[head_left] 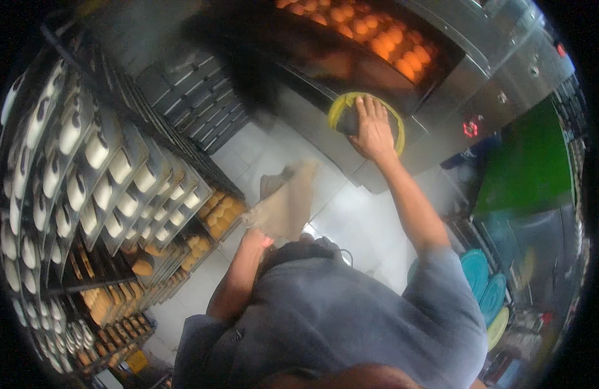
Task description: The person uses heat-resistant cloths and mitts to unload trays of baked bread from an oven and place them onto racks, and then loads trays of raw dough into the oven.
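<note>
My right hand (375, 128) is stretched out ahead, its fingers extended flat over a dark round pad with a yellow rim (343, 110). The pad lies against the lower front of a steel oven (435, 133); whether a handle is under it cannot be seen. Inside the oven, rows of round bread rolls (383, 40) glow orange. Lower and to the left, my left hand (257, 238) is closed on a beige cloth (289, 204), which hangs blurred over the floor. A darker grey patch of cloth (273, 183) shows beside it.
At the left stands a tall rack (127, 214) stacked with trays of pale dough pieces (95, 152) and browned bread (221, 214). Lit red digits (471, 128) show on the oven's right side. Turquoise lids (484, 282) and a green panel (526, 162) are at the right.
</note>
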A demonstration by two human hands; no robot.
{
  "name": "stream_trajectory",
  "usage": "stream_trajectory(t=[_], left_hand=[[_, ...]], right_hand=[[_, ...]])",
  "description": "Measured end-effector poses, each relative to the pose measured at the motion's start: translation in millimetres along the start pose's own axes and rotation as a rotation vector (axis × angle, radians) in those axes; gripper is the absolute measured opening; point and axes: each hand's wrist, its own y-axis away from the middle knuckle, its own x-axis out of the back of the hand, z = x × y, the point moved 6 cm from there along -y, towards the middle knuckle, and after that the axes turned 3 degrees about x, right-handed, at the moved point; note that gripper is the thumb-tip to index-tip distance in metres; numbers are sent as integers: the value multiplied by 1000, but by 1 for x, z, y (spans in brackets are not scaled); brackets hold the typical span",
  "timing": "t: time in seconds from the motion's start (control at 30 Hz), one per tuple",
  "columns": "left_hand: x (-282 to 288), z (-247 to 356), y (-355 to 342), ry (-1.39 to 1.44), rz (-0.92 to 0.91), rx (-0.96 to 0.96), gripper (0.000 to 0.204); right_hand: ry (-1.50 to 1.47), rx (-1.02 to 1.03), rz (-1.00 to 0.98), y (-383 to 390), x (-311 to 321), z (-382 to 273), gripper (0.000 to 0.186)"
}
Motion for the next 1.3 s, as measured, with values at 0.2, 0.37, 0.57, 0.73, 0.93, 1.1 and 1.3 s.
stream_trajectory(t=[0.2, 0.37, 0.57, 0.73, 0.93, 1.1, 1.3], left_hand=[[7, 13, -3, -93, -53, 18, 56], [7, 18, -11, -76, -95, 88, 57], [-8, -1, -22, -19, -147, 211, 57], [-22, -9, -36, -6, -163, 259, 58], [-47, 23, -59, 91, -152, 163, 58], [-62, 35, -71, 169, -137, 118, 59], [-67, 31, -86, 204, -99, 106, 59]], right_hand=[[-19, -21, 36, 3, -10, 10, 77], [12, -23, 13, 4, -16, 15, 70], [-97, -21, 111, 9, -9, 16, 63], [-208, -29, 265, 16, -8, 28, 58], [-387, -373, 199, 5, 77, 77, 44], [-77, -380, 720, 16, 260, 186, 40], [408, -464, 718, 10, 362, 201, 40]])
